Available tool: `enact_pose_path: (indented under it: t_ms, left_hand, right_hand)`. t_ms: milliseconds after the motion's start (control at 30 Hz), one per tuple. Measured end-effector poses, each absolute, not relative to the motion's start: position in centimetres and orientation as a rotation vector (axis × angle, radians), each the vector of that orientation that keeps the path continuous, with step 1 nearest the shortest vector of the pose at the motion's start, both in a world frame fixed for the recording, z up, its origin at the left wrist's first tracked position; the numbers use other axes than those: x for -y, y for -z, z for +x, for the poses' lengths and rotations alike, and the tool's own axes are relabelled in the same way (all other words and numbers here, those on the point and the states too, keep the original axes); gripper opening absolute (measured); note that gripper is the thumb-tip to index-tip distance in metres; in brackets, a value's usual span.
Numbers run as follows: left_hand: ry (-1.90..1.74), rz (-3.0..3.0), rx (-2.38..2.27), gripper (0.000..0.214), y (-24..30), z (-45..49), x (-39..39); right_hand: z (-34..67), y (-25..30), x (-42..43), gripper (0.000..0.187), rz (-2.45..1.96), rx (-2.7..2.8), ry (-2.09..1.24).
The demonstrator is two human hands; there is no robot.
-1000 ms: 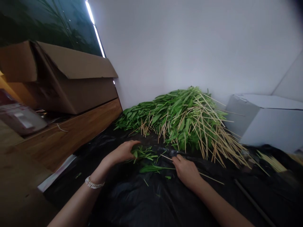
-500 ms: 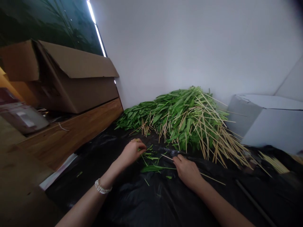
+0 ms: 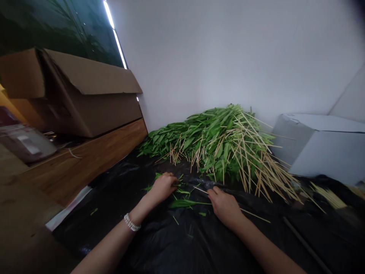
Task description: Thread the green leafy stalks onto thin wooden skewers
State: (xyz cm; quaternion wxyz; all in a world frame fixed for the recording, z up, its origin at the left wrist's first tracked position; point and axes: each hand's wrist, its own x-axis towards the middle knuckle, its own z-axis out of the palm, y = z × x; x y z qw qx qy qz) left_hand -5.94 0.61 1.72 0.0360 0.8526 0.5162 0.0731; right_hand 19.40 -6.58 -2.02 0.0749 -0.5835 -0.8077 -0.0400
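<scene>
My right hand (image 3: 225,205) is closed on a thin wooden skewer (image 3: 255,215), whose pale tip sticks out past the fingertips and whose other end trails to the right. A long green leaf (image 3: 182,203) lies with its stem reaching the fingers of that hand; whether they grip the stem I cannot tell. My left hand (image 3: 162,188), with a beaded bracelet (image 3: 132,222) at the wrist, is over green cuttings (image 3: 184,192). Its fingers are curled together, and what they hold, if anything, is hidden. Black plastic sheeting (image 3: 159,243) lies beneath both hands.
Behind my hands, a large heap of leafy green stems (image 3: 205,129) with many skewers (image 3: 273,171) rests against the white wall (image 3: 213,57). A white box (image 3: 327,148) stands at the right. On the left, an open cardboard box (image 3: 108,110) sits above a wooden panel (image 3: 114,144).
My left hand has shifted slightly right and down, uncovering green bits to its left. My right hand keeps the skewer in nearly the same place.
</scene>
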Motion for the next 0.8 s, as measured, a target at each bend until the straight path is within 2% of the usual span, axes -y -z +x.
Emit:
enact_pose_path:
  t_ms: [333,600,800]
  left_hand:
    - [-0.344,2.591,-1.548,0.016,-3.3,-5.6,-0.7]
    - [-0.229,2.644,-1.605,0.010,-1.6,-6.0,-0.9]
    - [-0.287,2.649,-1.573,0.011,-2.6,-5.8,-0.6]
  right_hand:
    - [19.4,2.2,6.5,0.022,-1.753,2.416,0.125]
    - [19.5,2.0,6.6,0.023,-1.737,2.410,0.120]
    - [19.5,2.0,6.6,0.023,-1.731,2.414,0.114]
